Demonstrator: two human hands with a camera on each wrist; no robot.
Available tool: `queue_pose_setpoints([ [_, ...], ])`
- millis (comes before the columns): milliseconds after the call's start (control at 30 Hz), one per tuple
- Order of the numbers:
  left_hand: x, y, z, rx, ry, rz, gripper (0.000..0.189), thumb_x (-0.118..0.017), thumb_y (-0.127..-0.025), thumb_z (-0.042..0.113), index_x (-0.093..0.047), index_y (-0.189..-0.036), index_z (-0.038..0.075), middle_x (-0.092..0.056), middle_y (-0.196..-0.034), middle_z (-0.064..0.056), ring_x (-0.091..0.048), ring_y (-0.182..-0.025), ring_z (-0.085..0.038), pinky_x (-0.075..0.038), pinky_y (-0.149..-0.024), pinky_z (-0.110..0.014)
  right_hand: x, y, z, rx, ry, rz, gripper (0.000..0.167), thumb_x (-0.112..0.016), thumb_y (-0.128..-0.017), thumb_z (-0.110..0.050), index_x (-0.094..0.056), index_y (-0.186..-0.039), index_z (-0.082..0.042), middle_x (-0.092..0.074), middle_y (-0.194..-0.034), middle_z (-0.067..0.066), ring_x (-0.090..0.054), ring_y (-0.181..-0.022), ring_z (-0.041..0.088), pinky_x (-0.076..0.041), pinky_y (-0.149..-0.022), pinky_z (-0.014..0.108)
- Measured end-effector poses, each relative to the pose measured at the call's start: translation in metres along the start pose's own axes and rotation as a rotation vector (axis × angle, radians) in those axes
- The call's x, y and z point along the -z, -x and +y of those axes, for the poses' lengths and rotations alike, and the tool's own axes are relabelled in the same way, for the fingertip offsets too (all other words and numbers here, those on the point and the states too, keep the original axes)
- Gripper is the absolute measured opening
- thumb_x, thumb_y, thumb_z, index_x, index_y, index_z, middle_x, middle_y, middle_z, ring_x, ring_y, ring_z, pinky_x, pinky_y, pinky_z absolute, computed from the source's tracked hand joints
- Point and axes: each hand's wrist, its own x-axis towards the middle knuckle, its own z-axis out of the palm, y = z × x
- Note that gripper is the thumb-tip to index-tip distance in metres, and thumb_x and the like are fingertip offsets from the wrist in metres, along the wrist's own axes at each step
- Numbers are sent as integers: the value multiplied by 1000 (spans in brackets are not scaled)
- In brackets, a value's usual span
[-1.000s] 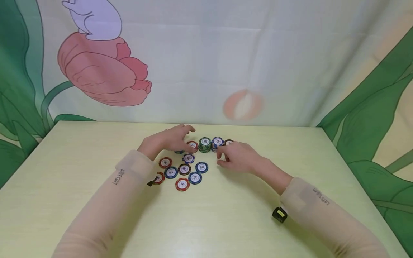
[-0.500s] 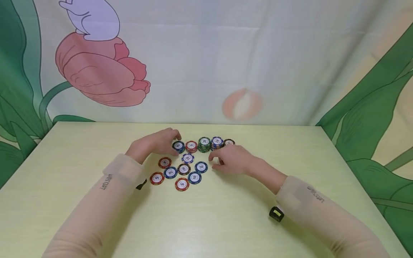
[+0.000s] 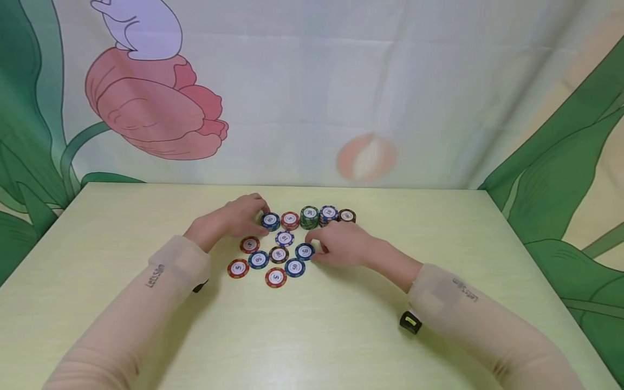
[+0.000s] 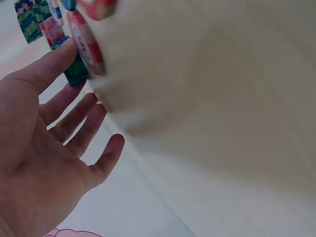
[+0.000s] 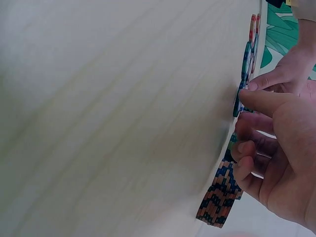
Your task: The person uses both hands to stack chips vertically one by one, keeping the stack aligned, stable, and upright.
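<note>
The person sits at a pale green table (image 3: 341,336) with poker chips spread in front of them. Along the far side runs a row of stacks: a blue stack (image 3: 270,221), a red stack (image 3: 290,220), a green stack (image 3: 309,216), another blue-and-red one, and a brown chip (image 3: 346,215) at the right end. Nearer lie loose chips, flat and mostly apart.

The right hand (image 3: 341,245) is down among the loose ones, thumb and forefinger closing on a blue chip (image 3: 304,251) at the right edge of the scatter. In the right wrist view the fingertips (image 5: 253,85) sit on that chip's rim, so I'd call it a pinch, though the chip looks to lie flat on the table, not yet lifted. The left hand (image 3: 229,219) rests by the blue stack with fingers loosely spread and holding nothing; its forefinger (image 4: 49,64) touches the side of that stack.

To do this well, I'd say the right hand should tip the chip up by one edge before lifting, since a flat chip gives little to grab. It needs care with the neighbouring blue chip (image 3: 294,267) and the brown-centred one (image 3: 278,254), which lie just beside. The left hand steadying the stack looks sensible; a gentle touch is enough, as a push could topple it into the red stack.
</note>
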Motion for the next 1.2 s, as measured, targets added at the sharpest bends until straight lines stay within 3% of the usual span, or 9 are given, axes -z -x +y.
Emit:
queue_pose_setpoints([
  [533, -7, 3, -8, -63, 46, 58, 45, -78, -93, 22, -63, -129, -1, -54, -138, -20, -49, -128, -37, -35, -113, -53, 2, -8, -10, -40, -8, -37, 37, -76, -93, -34, -70, -123, -14, -61, -69, -10, -59, -64, 9, -48, -59, 32],
  [1200, -7, 0, -12, -42, 71, 69, 47, -80, -92, 22, -64, -129, -1, -52, -140, -21, -45, -132, -39, -33, -114, -53, 0, -14, -12, -45, 61, -33, 29, -73, -88, -30, -66, -108, -11, -59, -69, -5, -52, -61, 13, -45, -53, 33],
])
